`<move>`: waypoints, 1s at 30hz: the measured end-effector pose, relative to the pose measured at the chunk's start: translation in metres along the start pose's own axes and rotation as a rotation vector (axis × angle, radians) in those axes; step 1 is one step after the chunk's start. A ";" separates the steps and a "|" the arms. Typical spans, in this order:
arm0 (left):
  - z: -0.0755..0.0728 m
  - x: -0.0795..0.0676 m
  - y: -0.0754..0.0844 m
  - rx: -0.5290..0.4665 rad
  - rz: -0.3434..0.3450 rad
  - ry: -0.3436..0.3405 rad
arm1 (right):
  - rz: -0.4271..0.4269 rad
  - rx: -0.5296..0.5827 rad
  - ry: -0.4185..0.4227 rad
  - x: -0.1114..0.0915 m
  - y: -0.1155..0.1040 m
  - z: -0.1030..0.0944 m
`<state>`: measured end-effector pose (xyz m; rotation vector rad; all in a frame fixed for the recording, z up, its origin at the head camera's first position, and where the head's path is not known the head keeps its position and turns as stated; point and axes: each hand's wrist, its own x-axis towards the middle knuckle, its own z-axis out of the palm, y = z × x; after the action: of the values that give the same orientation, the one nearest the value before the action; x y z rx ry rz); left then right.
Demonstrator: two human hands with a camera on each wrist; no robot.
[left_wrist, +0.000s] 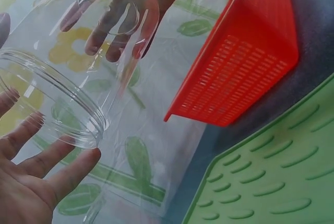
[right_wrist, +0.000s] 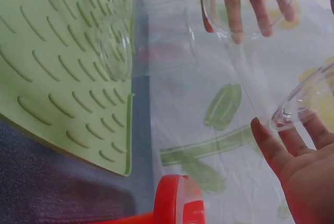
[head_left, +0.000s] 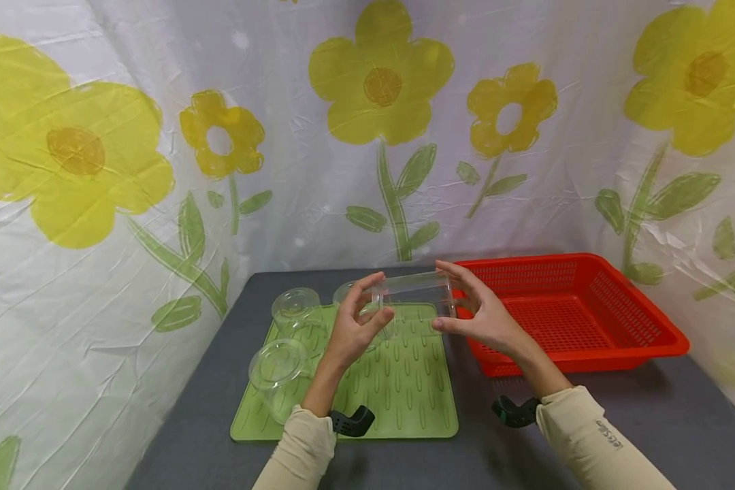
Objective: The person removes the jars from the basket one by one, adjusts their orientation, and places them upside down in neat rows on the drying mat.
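Note:
A clear jar [head_left: 418, 292] lies on its side in the air between my two hands, above the green ridged mat [head_left: 398, 401]. My left hand [head_left: 354, 330] holds its left end, thumb below and fingers above. In the left wrist view, the fingertips of that hand touch the threaded rim [left_wrist: 57, 98]. My right hand [head_left: 486, 309] holds the jar's other end, its thumb low and fingers on the upper side. Several more clear containers, such as the front one [head_left: 278, 371] and a back one [head_left: 295, 306], stand on the mat's left part.
To the right, a red perforated basket [head_left: 588, 357] sits on the dark grey table [head_left: 184, 435], close beside the mat. A flower-printed curtain [head_left: 318, 204] hangs behind and along both sides of the table.

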<state>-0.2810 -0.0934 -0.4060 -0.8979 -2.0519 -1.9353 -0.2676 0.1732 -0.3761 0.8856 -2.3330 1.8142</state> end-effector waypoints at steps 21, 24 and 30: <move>0.007 0.003 0.012 0.556 0.086 -0.101 | -0.024 -0.361 -0.045 0.003 -0.007 0.004; 0.010 0.003 0.012 0.599 0.065 -0.134 | -0.041 -0.409 -0.056 0.004 -0.008 0.005; 0.014 0.002 0.007 0.651 0.078 -0.192 | -0.079 -0.469 -0.081 0.006 -0.016 0.008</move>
<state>-0.2750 -0.0795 -0.4007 -0.9917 -2.4686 -1.0428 -0.2621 0.1611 -0.3622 0.9690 -2.5628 1.1402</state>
